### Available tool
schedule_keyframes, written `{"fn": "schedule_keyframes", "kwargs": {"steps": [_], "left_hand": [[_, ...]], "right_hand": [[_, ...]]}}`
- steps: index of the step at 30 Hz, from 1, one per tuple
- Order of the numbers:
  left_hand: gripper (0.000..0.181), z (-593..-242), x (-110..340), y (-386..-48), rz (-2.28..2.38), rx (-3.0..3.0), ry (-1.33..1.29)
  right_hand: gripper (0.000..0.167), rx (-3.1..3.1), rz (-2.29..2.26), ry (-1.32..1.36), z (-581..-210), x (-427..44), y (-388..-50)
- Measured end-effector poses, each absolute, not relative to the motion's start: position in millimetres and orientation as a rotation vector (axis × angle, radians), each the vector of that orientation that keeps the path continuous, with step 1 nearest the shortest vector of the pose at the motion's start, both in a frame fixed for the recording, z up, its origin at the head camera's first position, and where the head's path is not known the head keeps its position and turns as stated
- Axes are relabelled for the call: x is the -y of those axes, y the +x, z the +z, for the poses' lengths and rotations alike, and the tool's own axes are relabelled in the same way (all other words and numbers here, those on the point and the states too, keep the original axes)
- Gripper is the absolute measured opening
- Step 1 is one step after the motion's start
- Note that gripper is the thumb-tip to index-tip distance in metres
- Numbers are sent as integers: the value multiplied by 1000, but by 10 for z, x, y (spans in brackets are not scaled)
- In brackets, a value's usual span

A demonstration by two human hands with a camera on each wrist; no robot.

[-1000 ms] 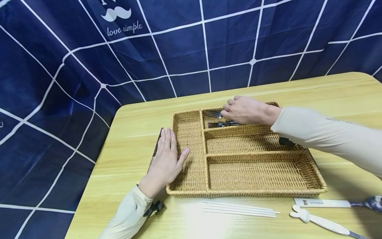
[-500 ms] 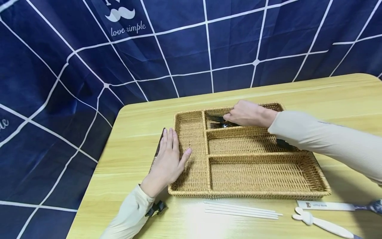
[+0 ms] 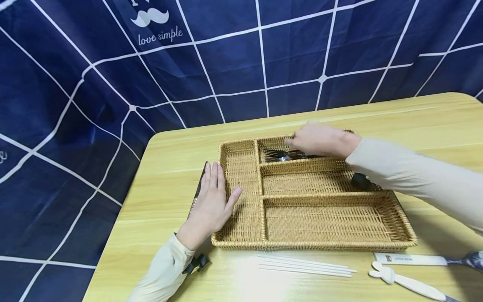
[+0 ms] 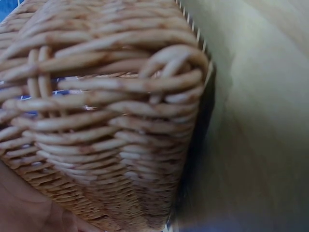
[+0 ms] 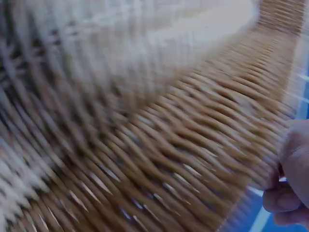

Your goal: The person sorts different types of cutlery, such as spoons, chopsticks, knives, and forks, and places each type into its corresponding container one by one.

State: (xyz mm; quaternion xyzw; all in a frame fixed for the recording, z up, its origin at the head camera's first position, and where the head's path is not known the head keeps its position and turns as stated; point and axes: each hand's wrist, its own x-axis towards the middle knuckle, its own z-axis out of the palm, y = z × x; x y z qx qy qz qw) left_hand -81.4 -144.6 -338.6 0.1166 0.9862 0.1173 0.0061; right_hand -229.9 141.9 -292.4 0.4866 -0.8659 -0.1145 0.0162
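Observation:
A wicker tray (image 3: 261,218) with four compartments lies on the table. Forks (image 3: 281,155) rest in its top compartment, tines to the left. Just above them is the right hand (image 3: 320,139), blurred, its fingers curled; whether it holds anything cannot be made out. In the right wrist view the curled fingers (image 5: 285,198) show beside the wicker wall. The left hand (image 3: 209,201) rests on the tray's left rim, fingers straight and thumb spread inward. Woven wicker (image 4: 111,111) fills most of the left wrist view, with part of the hand (image 4: 34,208) at the lower left.
Several white sticks (image 3: 305,266) lie on the table in front of the tray. At the right front are a white-handled utensil (image 3: 411,259) and one with a rabbit-shaped handle end (image 3: 411,285). A blue curtain (image 3: 226,63) with white lines hangs behind the table.
The right hand moved right and down into the top compartment, then rose slightly. The forks now lie closer together. The left hand has stayed on the rim.

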Motion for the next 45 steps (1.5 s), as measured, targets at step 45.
{"fn": "schedule_keyframes", "kwargs": {"steps": [45], "left_hand": [[82, -3419, 1454, -784, 363, -3108, 405]], "right_hand": [[19, 3268, 27, 573, -3594, -2949, -1390]]}}
